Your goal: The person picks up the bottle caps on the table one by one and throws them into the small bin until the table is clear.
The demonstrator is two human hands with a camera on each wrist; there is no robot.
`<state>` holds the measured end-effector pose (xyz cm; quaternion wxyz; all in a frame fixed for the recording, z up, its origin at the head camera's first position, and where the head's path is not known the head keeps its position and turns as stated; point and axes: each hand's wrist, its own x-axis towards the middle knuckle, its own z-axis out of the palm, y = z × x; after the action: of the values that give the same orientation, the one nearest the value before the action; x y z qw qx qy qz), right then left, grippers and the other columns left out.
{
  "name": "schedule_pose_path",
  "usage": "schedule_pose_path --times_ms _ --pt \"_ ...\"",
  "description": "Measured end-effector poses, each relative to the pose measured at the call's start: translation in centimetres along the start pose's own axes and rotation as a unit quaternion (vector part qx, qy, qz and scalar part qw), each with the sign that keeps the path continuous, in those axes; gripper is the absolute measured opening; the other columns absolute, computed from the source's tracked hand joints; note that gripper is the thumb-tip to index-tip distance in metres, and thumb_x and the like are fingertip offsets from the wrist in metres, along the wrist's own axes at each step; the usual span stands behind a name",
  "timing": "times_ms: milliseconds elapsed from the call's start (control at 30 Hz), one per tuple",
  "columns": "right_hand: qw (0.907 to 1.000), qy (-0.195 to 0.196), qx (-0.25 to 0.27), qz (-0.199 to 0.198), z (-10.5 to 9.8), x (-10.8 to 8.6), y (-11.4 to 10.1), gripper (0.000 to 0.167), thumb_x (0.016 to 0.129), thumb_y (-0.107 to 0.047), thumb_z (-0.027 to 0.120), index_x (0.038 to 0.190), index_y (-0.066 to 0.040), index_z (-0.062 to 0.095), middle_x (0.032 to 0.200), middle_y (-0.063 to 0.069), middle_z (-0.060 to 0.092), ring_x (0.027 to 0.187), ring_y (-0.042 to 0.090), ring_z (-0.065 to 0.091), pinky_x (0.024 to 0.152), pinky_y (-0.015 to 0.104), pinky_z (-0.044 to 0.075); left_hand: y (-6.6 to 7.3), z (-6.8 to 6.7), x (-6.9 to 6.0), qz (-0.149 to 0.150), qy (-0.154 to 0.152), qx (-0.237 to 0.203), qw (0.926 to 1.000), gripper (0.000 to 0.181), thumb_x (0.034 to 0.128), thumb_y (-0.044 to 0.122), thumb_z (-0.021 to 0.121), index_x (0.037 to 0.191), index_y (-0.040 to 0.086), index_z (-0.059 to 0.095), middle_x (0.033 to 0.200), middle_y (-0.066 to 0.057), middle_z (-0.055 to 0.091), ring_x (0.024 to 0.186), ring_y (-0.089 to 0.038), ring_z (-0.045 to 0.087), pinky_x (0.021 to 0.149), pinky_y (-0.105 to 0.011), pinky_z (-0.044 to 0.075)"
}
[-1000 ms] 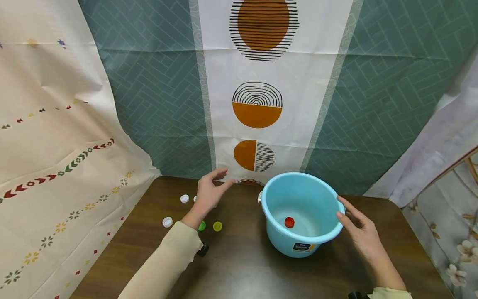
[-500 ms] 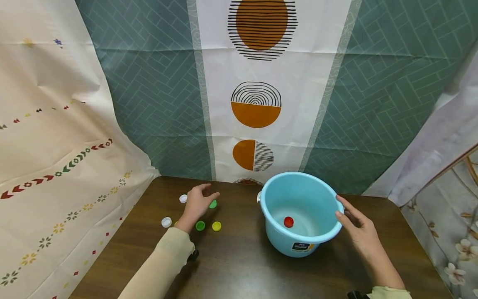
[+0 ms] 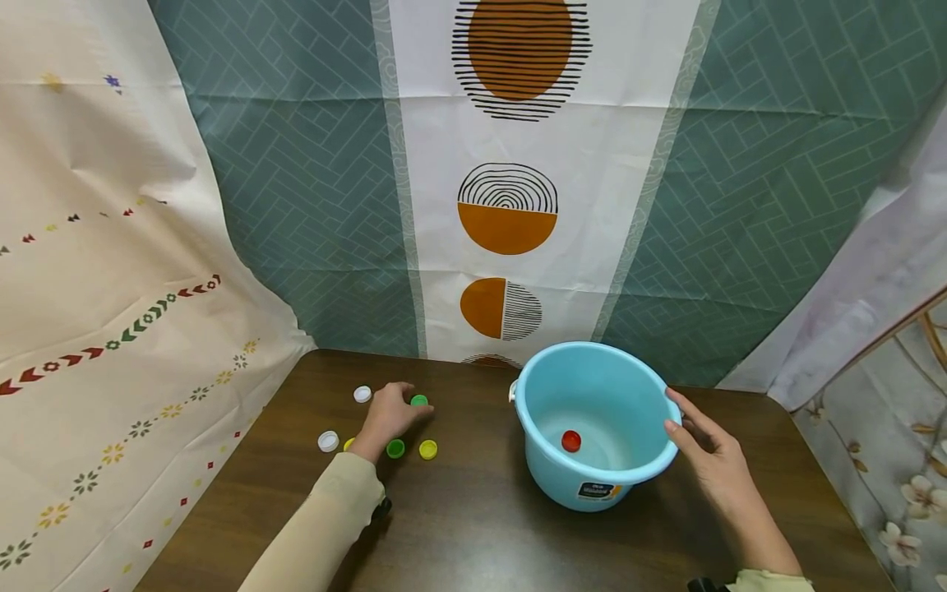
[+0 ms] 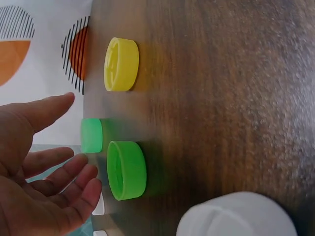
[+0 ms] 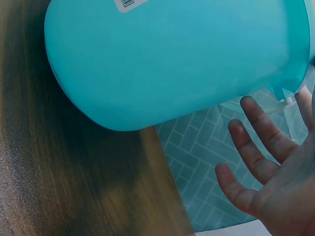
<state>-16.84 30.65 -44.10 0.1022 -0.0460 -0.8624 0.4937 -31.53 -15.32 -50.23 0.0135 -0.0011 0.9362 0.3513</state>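
My left hand (image 3: 386, 418) reaches low over the table at a light green bottle cap (image 3: 419, 400). Its thumb and fingers stand apart on either side of that cap (image 4: 92, 135) in the left wrist view, with a visible gap. A darker green cap (image 4: 128, 169) and a yellow cap (image 4: 122, 65) lie closer to the left wrist camera. On the right, a light blue bucket (image 3: 584, 492) stands upright with a red cap (image 3: 571, 441) on its bottom. My right hand (image 3: 713, 460) pinches the bucket's right rim between thumb and forefinger; its other fingers (image 5: 253, 152) spread outside the wall.
White caps (image 3: 329, 441) lie at the table's left, one farther back (image 3: 362, 395). Another yellow cap (image 3: 349, 444) is partly hidden by the left wrist. A patterned cloth (image 3: 503, 222) hangs behind the brown table (image 3: 473, 543).
My left hand has moved left and down from above the table to the light green cap, its fingers lowering around it. The right hand and bucket have stayed in place.
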Motion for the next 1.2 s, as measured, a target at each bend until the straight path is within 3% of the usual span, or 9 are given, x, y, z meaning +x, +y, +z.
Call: schedule_pose_path --times_ms 700,1200 --pt "0.9999 -0.003 -0.009 0.012 0.13 0.01 0.08 0.050 0.094 -0.038 0.053 0.142 -0.036 0.038 0.123 -0.015 0.056 0.100 -0.006 0.053 0.075 0.014 0.044 -0.26 0.47 0.52 -0.034 -0.020 0.026 0.9989 0.050 0.0750 0.025 0.078 0.116 0.000 0.063 0.114 -0.015 0.064 0.093 -0.024 0.060 0.083 -0.044 0.053" --pt "0.9999 -0.002 0.002 0.012 0.17 -0.02 0.00 0.050 0.094 -0.037 0.053 0.142 -0.034 0.039 0.120 -0.015 0.057 0.098 -0.007 0.054 0.076 0.013 0.044 -0.09 0.52 0.30 -0.031 -0.021 0.028 0.9989 0.040 0.0764 0.024 0.077 0.109 0.003 0.067 0.107 -0.012 0.066 0.087 -0.022 0.060 0.081 -0.042 0.053"
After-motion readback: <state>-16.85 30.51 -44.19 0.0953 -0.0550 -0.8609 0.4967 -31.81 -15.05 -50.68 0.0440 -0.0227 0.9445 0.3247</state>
